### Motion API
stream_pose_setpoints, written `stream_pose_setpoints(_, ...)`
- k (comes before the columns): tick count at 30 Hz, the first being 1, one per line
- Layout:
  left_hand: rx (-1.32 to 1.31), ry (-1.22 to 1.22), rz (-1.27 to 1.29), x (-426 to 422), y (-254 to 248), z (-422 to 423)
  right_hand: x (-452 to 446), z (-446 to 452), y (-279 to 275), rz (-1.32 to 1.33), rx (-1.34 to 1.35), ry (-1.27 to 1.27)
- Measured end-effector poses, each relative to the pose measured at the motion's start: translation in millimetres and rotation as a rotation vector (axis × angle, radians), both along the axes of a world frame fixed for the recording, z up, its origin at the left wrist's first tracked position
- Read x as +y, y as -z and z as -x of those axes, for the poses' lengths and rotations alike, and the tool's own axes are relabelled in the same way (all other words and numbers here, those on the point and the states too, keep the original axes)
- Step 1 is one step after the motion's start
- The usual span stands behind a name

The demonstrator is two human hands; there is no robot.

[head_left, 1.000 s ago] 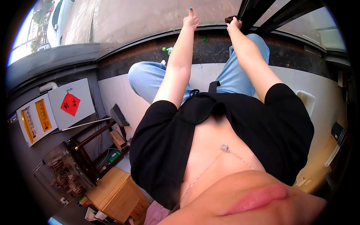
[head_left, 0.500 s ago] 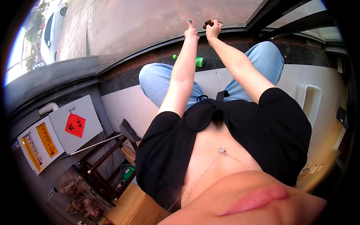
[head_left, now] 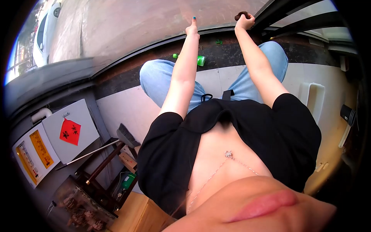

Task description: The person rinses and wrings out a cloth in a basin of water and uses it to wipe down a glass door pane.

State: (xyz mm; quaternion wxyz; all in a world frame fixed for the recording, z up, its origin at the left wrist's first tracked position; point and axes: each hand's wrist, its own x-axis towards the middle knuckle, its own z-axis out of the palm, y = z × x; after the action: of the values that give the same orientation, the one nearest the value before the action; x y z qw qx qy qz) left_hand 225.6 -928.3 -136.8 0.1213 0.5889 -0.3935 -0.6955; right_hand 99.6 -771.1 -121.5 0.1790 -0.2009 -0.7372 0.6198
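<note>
My left hand (head_left: 192, 29) is held out before me near a large pane (head_left: 131, 27), its thumb with a blue nail stretched up. The other fingers are mostly turned away from view, and I see nothing held in it. In my right hand (head_left: 244, 23) is a bunched dark brown cloth (head_left: 242, 15), gripped near the dark frame on the right. Whether the cloth touches the pane I cannot tell. Below my left forearm lies a green bottle (head_left: 201, 60), partly covered by the arm.
A small green thing (head_left: 219, 41) lies on the dark ledge (head_left: 216, 52). To the right stands a white bin (head_left: 312, 100); a dark-framed door (head_left: 301, 23) is beyond. At left are a broom (head_left: 125, 135), a grey cabinet panel (head_left: 71, 131) with a red paper, and a wooden box (head_left: 141, 212).
My right hand has moved to the right with the cloth, away from my left hand. The left hand has shifted slightly up. The small green thing on the ledge has come into view.
</note>
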Motion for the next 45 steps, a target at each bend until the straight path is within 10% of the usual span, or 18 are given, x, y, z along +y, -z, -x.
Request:
stream_pose_setpoints(9,0.197,0.157,-0.117,-7,18,-29,-22,-24,10,-0.062,-0.081,-0.102)
stream_pose_setpoints(19,0.486,-0.049,-0.136,-31,23,-33,-123,-102,65,0.118,-0.355,-0.763)
stream_pose_setpoints(26,0.198,-0.448,-0.003,14,60,28,-74,-71,51,-0.074,-0.191,-0.714)
stream_pose_setpoints(31,0.19,-0.822,-0.348,41,2,45,-45,-52,29,-0.153,-0.114,-0.401)
stream_pose_setpoints(33,0.454,-0.9,-0.557,35,39,51,-38,-39,36,0.371,-0.178,-0.356)
stream_pose_setpoints(37,0.479,-0.624,-0.608,17,41,54,-20,-29,27,0.633,-0.33,-0.341)
stream_pose_setpoints(45,0.759,-1.012,-0.634,-23,13,21,-37,-33,-26,1.226,-0.573,-0.3)
